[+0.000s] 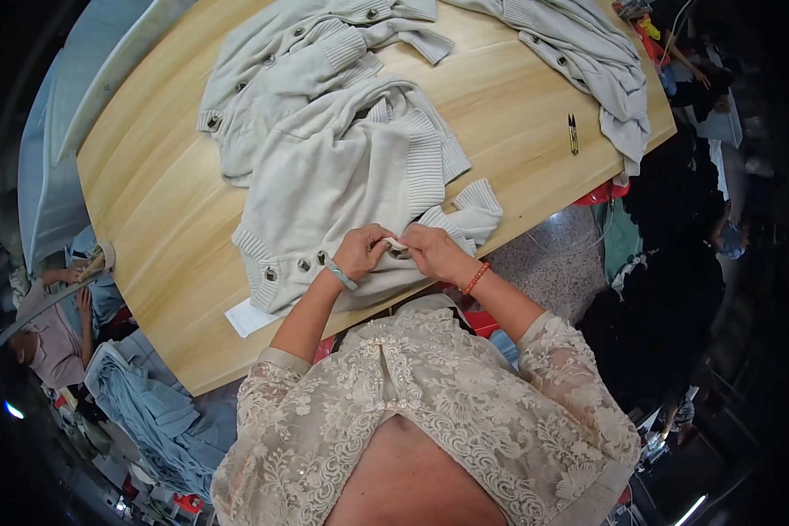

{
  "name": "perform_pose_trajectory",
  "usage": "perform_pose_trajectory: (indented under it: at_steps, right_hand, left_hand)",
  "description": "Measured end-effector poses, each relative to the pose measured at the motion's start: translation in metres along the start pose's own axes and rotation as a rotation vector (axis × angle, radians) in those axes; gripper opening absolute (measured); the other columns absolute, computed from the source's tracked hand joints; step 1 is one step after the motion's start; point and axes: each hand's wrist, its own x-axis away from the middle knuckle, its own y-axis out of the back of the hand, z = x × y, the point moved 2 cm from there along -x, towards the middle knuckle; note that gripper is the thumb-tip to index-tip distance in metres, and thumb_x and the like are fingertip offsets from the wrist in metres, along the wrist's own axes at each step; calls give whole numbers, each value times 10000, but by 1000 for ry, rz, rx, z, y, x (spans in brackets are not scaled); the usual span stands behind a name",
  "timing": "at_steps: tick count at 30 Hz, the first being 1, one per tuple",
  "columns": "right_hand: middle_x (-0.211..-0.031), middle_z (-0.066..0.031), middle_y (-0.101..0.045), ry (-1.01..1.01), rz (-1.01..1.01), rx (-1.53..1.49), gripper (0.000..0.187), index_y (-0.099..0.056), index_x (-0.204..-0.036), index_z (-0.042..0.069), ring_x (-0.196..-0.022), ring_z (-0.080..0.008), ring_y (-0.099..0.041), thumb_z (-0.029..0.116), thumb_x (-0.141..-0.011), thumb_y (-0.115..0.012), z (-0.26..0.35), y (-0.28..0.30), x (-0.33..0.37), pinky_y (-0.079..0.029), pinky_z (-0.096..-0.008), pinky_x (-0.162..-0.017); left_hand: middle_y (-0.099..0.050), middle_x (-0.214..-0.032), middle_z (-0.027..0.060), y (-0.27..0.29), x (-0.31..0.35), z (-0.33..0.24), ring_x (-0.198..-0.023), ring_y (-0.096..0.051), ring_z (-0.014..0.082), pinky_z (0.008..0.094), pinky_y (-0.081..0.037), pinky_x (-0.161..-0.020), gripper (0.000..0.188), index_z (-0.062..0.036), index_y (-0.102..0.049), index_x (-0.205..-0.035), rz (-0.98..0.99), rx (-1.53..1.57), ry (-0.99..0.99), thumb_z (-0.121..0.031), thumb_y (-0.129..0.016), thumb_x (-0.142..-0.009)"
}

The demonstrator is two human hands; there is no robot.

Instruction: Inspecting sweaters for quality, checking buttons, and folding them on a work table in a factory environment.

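Observation:
A cream knitted cardigan (324,180) lies spread in front of me at the table's near edge. Dark buttons (303,265) run along its front band, and ribbing edges its hem and cuffs. My left hand (360,252), with a pale bangle at its wrist, pinches the band between thumb and fingers. Close beside it, my right hand (441,255), wearing a red bead bracelet, grips the same band. A small fold of knit shows between the fingertips, just above a button. What lies under my fingers is hidden.
Several more cream cardigans (280,83) lie heaped at the back, others (579,53) at the far right. A dark pen (573,134) rests on the wooden table (167,237). White paper (249,318) sticks out near the cardigan's hem. Blue garments (153,421) and another person's hands (84,302) are at left.

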Motion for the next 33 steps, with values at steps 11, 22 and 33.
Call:
perform_pose_trajectory:
  at_steps: [11, 22, 33]
  right_hand:
    - [-869, -140, -602, -227, 78, 259, 181, -591, -883, 59, -782, -350, -614, 226, -816, -602, -6, 21, 31, -478, -454, -685]
    - [-888, -161, -554, -225, -48, 130, 120, -587, -927, 56, -785, -383, -589, 132, -844, -545, -7, 17, 26, -482, -477, -687]
    - [-891, -183, -549, -183, -112, 18, 129, -556, -916, 23, -791, -402, -574, 77, -801, -579, -7, 14, 21, -472, -470, -699]
  left_hand:
    - [-598, -709, 110, 20, 10, -8, -665, -573, 298, 376, -439, -590, 272, -60, -620, -722, -187, -495, 127, -300, -748, -715]
    - [-627, -909, 144, -41, -50, -12, -840, -598, 335, 414, -483, -727, 187, -54, -634, -936, -142, -600, -114, -94, -515, -798]
    - [-645, -758, 161, -42, -66, -2, -739, -614, 340, 397, -486, -668, 140, -39, -644, -748, 63, -415, 173, -167, -662, -694]
